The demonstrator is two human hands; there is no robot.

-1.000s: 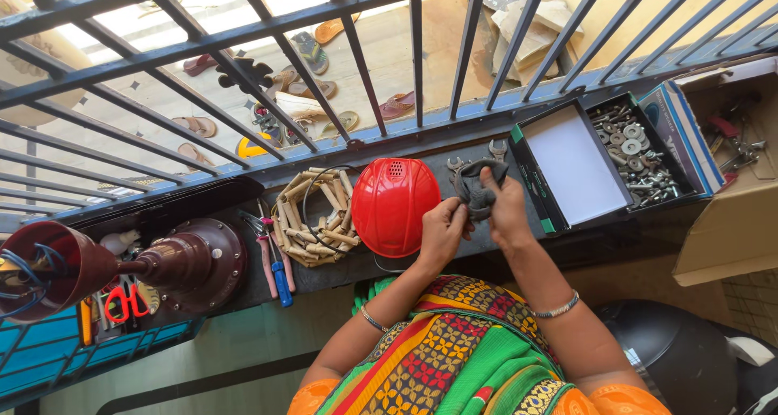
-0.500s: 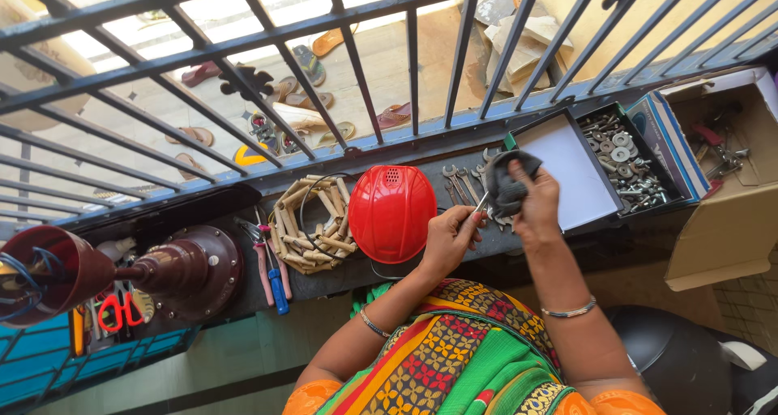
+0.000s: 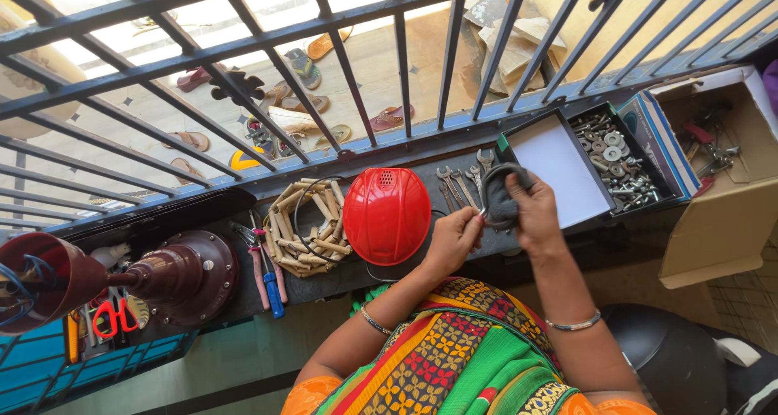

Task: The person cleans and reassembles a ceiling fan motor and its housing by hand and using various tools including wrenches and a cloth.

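The right hand (image 3: pixel 533 212) has its grip closed around a dark grey cloth (image 3: pixel 498 200), wrapped over one end of a small spanner (image 3: pixel 480 214); the left hand (image 3: pixel 454 238) pinches the other end, just above the ledge (image 3: pixel 324 281) beside the red helmet (image 3: pixel 386 215). For a clean wipe, I judge the spanner should be held steady while the cloth is drawn along it

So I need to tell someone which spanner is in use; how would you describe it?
Start at the red helmet on the dark ledge. Just right of it lie loose spanners. The one meant is off the ledge: the left hand pinches one end, and the right hand wraps it in a grey cloth.
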